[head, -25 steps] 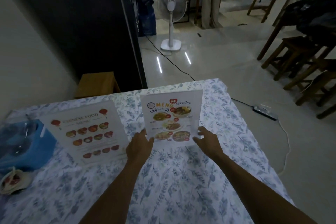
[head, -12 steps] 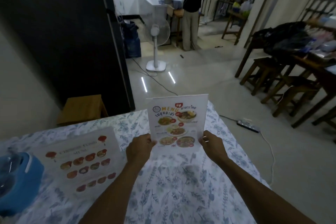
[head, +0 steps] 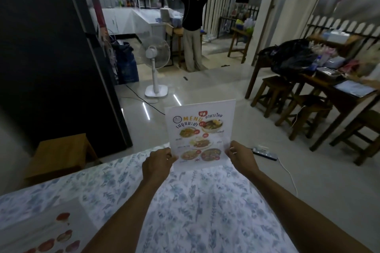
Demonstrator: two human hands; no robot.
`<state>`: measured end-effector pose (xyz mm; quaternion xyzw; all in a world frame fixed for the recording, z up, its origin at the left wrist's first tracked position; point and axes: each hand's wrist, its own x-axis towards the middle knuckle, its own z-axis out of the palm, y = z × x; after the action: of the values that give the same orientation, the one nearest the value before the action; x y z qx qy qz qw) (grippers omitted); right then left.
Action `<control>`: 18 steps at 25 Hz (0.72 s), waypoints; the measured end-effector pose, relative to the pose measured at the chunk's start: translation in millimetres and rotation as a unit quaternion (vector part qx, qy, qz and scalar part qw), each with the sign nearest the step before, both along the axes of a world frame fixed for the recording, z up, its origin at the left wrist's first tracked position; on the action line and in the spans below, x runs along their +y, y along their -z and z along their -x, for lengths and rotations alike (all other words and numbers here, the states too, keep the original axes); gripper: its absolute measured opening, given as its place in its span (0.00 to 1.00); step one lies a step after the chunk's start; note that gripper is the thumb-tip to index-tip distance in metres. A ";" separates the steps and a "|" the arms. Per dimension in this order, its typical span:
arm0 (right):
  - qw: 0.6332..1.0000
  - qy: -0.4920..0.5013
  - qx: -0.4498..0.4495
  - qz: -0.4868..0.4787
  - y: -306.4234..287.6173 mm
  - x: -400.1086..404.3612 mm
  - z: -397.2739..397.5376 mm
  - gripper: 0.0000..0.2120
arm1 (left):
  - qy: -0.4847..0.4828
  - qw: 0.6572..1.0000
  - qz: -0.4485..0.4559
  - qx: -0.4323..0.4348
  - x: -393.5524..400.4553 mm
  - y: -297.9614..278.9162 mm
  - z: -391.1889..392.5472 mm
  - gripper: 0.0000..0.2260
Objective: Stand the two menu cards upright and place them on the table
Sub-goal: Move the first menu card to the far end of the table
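At the table's (head: 205,201) twelve o'clock edge, the left hand (head: 157,163) and right hand (head: 242,157) pinched an upright card (head: 200,135) reading "MENU".

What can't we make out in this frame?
- Thai menu card, head view: bottom corners hidden by the left hand and right hand; cannot tell if its base touches the table.
- Second menu card: cut off by the bottom-left edge.
- Dish captions: too small to read.
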<state>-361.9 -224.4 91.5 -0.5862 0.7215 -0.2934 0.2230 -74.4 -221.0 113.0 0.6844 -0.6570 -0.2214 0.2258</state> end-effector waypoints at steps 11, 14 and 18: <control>0.993 -0.101 0.024 -0.053 77.4 -184.9 45.4 0.06 | -0.104 0.992 -0.066 -0.022 -134.4 75.9 47.2 0.14; 0.991 -0.121 0.009 -0.064 86.2 -217.0 50.6 0.07 | -0.116 0.991 -0.060 -0.040 -163.6 87.4 50.2 0.16; 0.989 -0.132 0.015 -0.061 93.8 -246.2 58.6 0.08 | -0.114 0.990 -0.064 -0.050 -189.0 99.8 56.2 0.14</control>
<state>-420.5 -470.6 -2.3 -0.6664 0.6574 -0.2078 0.2838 -130.6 -410.0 13.2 0.7781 -0.5698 -0.2011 0.1718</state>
